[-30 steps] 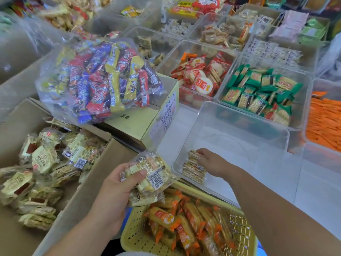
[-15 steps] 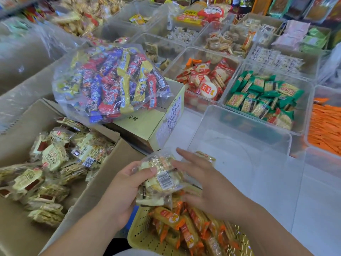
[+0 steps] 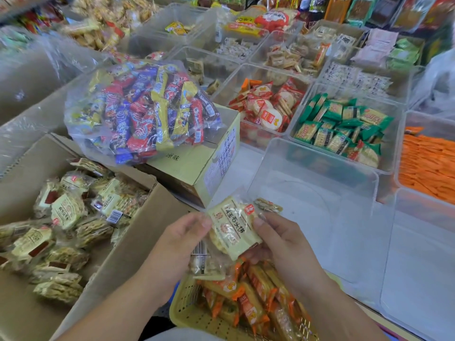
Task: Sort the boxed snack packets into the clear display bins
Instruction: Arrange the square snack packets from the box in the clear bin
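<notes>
Head view: the left hand (image 3: 182, 242) and the right hand (image 3: 283, 242) are meeting in the near centre, both holding one pale yellow packet (image 3: 234, 230) face up between them. The left thumb is pressing on the packet's clear left edge, with the other fingers curling underneath. There they are also cradling a second packet (image 3: 204, 263), whose barcode is showing just below the first. The right thumb is pinching the packet's right edge against fingers curled beneath it. How those lower fingertips are lying is hidden.

The held packet is hovering over the far rim of a yellow basket (image 3: 187, 311), which is carrying orange packets (image 3: 253, 291). It is just near-left of the clear bin (image 3: 320, 168). One similar packet (image 3: 268, 205) is lying in that bin's near-left corner, just beyond the right thumb.

To the left, a cardboard box (image 3: 128, 254) is holding many more boxed packets (image 3: 66, 210) of the same pale kind. Beyond it, a clear bag of mixed bars (image 3: 142, 112) is resting on a yellow carton (image 3: 197, 166). Further right, other bins are displaying red-and-white packets (image 3: 266, 107), green packets (image 3: 339, 129) and orange sticks (image 3: 428, 163).
</notes>
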Action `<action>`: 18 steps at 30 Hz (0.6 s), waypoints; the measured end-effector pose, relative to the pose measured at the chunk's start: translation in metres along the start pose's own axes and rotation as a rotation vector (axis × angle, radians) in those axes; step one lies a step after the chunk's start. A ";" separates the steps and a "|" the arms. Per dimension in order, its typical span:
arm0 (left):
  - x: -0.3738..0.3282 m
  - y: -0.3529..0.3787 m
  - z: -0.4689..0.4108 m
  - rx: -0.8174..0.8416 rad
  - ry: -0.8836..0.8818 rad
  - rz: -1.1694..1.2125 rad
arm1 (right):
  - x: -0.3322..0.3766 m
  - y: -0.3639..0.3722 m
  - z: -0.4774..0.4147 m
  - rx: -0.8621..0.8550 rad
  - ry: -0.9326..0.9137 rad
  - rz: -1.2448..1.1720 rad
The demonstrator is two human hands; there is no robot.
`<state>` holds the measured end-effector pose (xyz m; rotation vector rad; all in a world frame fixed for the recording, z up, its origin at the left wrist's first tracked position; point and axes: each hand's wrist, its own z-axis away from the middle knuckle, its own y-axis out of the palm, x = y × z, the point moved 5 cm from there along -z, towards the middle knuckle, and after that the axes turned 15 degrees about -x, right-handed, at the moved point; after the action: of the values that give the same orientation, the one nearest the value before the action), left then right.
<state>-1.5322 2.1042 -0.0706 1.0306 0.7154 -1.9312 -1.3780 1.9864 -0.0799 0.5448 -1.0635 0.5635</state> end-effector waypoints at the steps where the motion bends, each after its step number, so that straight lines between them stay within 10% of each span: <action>1: -0.002 0.001 0.000 -0.004 0.026 0.009 | -0.001 0.001 0.000 -0.009 -0.008 0.020; 6: -0.008 0.001 -0.002 -0.074 0.071 -0.003 | -0.004 -0.002 -0.002 -0.096 -0.153 0.255; 12: 0.000 -0.005 -0.010 0.010 -0.242 0.126 | 0.018 -0.008 0.001 0.354 -0.515 0.451; 18: -0.003 0.011 -0.017 0.119 -0.306 0.038 | 0.026 -0.021 -0.013 0.189 -0.820 0.628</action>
<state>-1.5149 2.1132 -0.0779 0.7870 0.4096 -2.0582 -1.3458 1.9840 -0.0645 0.6222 -2.0061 1.0396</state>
